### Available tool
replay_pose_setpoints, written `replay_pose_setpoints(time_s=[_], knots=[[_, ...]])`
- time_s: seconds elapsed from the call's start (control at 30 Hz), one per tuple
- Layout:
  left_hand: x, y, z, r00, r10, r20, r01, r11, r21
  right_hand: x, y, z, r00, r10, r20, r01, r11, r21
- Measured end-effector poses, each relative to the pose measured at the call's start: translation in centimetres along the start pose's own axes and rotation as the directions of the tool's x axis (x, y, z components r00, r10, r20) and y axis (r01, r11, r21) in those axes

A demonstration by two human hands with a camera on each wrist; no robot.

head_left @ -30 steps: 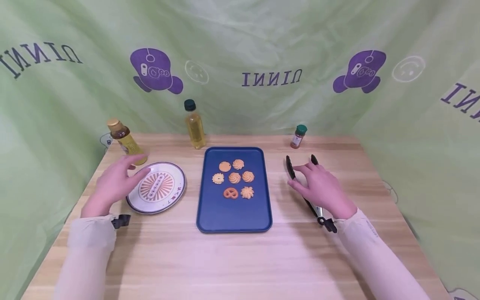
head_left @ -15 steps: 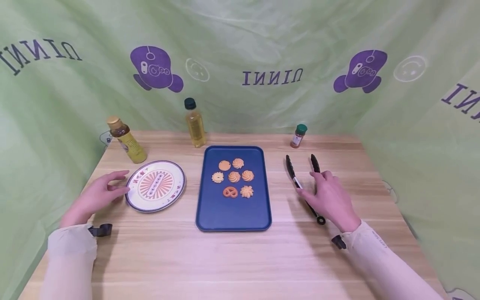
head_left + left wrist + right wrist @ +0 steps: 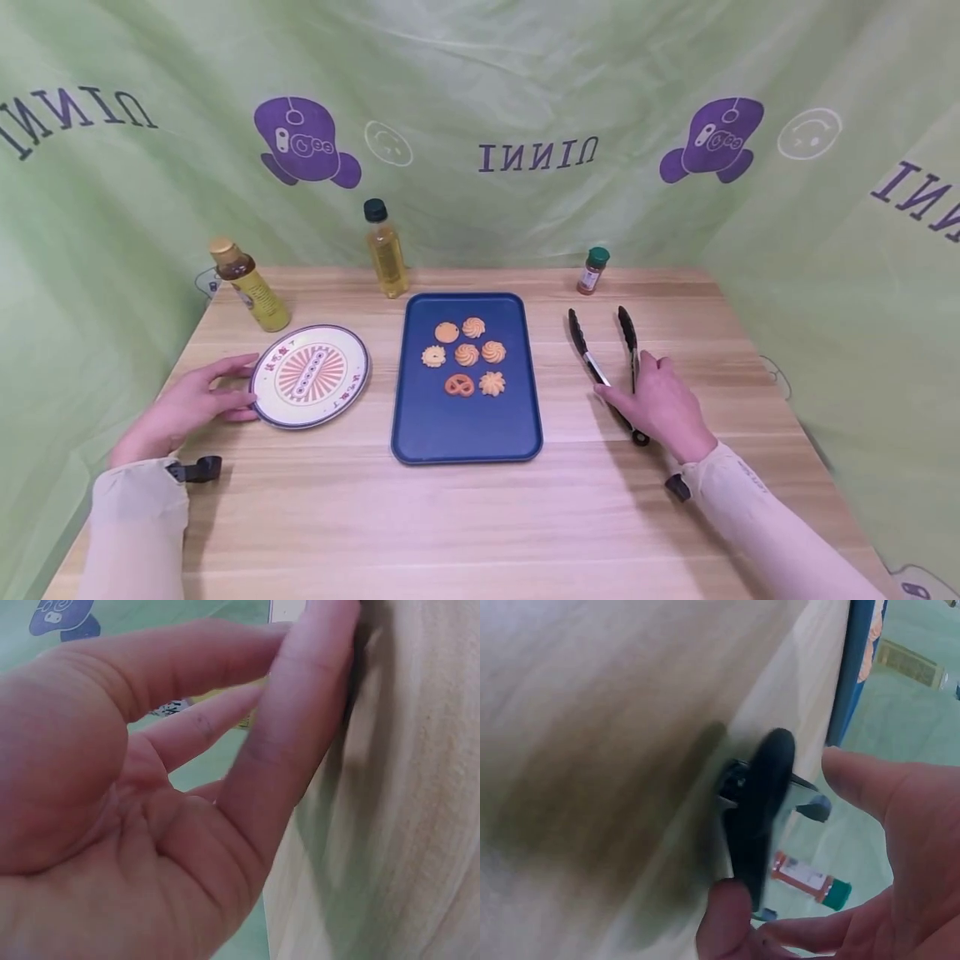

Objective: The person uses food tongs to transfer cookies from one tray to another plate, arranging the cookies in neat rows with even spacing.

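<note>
My left hand lies flat on the table, its straight fingers touching the left rim of a round patterned plate. In the left wrist view the left hand shows straight fingers against the wood. My right hand rests on black tongs, which lie spread on the table right of the tray. In the right wrist view the tongs lie by the right hand. One fingertip touches them and the thumb is apart. A blue tray holds several cookies.
Two bottles of yellow liquid and a small spice jar stand along the back of the wooden table. Green cloth walls close in the back and both sides.
My left hand drew back from above the plate and came down at its left rim. My right hand slid back along the tongs toward their hinge end.
</note>
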State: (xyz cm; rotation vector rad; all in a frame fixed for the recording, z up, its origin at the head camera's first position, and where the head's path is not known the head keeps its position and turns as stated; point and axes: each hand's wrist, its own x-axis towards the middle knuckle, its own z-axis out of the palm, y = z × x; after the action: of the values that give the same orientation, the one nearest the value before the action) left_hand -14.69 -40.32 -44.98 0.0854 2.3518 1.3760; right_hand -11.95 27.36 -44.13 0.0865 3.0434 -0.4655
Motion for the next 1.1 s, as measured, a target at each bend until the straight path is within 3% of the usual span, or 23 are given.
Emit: replay_pose_setpoints(time_s=[0.37,0.53,0.87,1.1], knots=[[0.6,-0.2,0.4,0.999,-0.021,-0.039,0.022,0.999,0.025,0.7,0.0,0.9,0.999,0.037,-0.017,-0.037,0.999,-0.03],[1.0,-0.4,0.5,0.998,-0.034,-0.045,0.032,0.999,-0.031,1.0,-0.2,1.1,0.999,0.05,-0.01,-0.05,0.999,-0.017],[1.0,-0.5,0.3,0.999,-0.028,-0.039,0.025,0.997,-0.069,1.3,0.1,0.2,0.997,0.054,0.048,-0.054,0.999,0.002],[0.8,-0.6,0.3,1.0,-0.008,-0.027,0.005,0.995,-0.097,1.1,1.2,-0.8,0.993,0.078,0.084,-0.085,0.993,0.076]])
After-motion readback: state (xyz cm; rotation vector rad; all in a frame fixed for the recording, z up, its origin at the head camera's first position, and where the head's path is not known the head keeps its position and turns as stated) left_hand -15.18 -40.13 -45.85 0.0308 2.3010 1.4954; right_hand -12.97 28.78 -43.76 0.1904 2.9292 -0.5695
